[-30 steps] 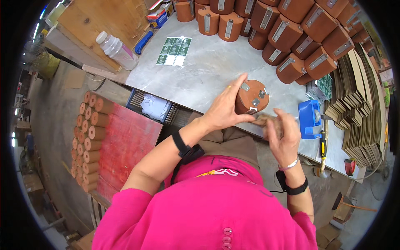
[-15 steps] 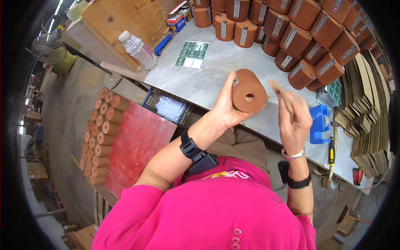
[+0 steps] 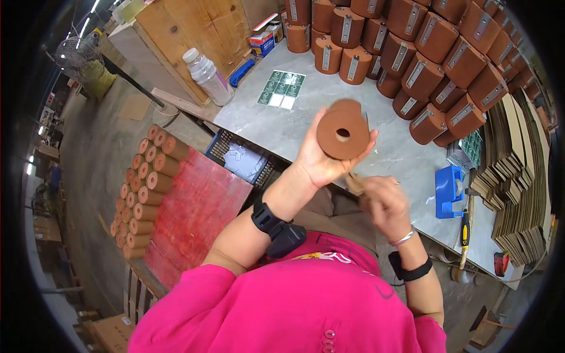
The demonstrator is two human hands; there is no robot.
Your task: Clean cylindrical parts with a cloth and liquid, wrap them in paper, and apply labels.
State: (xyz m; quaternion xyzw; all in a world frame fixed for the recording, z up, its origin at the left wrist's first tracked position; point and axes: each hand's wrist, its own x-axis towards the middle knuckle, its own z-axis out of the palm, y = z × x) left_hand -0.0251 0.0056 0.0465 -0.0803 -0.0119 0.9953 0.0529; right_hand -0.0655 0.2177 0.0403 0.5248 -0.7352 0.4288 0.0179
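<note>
Left hand [image 3: 315, 154]: half-curled, cradling brown cylinder [image 3: 344, 120], holed face toward camera, above front of grey worktop [image 3: 400, 156] | right hand [image 3: 385, 206]: fingers pinched on blurred tan piece [image 3: 355, 183], below cylinder | forearms angle inward

Bench [image 3: 247, 126]: grey marbled top, from centre to right of frame. Upper centre-left: a translucent bottle [image 3: 209, 77] with white cap is located beside a blue handle [image 3: 242, 72]; a sheet of green and white labels [image 3: 281, 89] lies flat to their right. Right of frame: a blue tape dispenser [image 3: 441, 194], a yellow-and-black tool handle [image 3: 465, 229] just below, and stacked cardboard sheets [image 3: 518, 176]. Left of centre: a red board [image 3: 200, 206]. Upper left: a caged fan [image 3: 77, 59].
</note>
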